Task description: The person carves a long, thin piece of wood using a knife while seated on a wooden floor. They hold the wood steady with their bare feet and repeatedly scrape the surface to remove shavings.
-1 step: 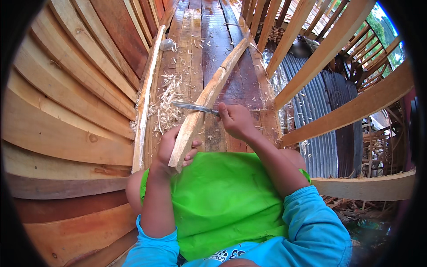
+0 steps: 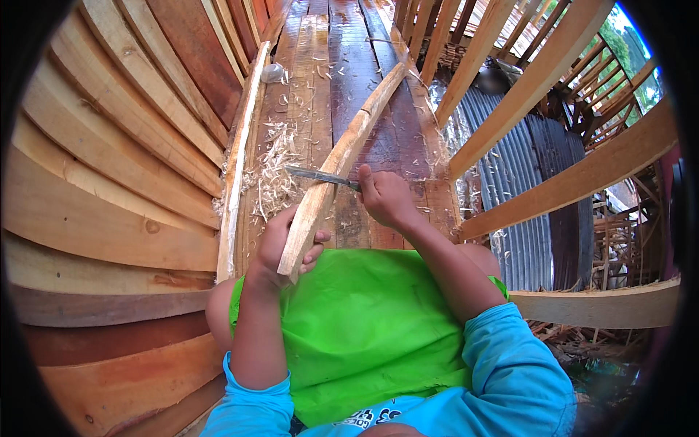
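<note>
A long, pale wooden stick (image 2: 344, 151) slants from my lap up and away to the right. Its near end lies in my left hand (image 2: 275, 244), whose fingers wrap round it from below. My right hand (image 2: 386, 198) is closed round the handle of a knife (image 2: 317, 175); most of that handle is hidden by the fingers. The blade lies across the top of the stick, its tip pointing left past the wood. Beneath, a bright green cloth (image 2: 364, 320) covers my lap.
Curly wood shavings (image 2: 275, 160) are heaped on the plank floor (image 2: 353, 65), left of the stick. Planks (image 2: 109, 197) line the left side, with a pale strip (image 2: 237, 160) at their foot. Wooden slats (image 2: 539, 73) stand at the right, corrugated metal sheets (image 2: 510, 182) beyond them. A small translucent container (image 2: 272, 73) sits far left.
The knife blade has shifted slightly to the right and turned a little, so its face looks darker. The stick's near end has moved very slightly; both hands keep their grip.
</note>
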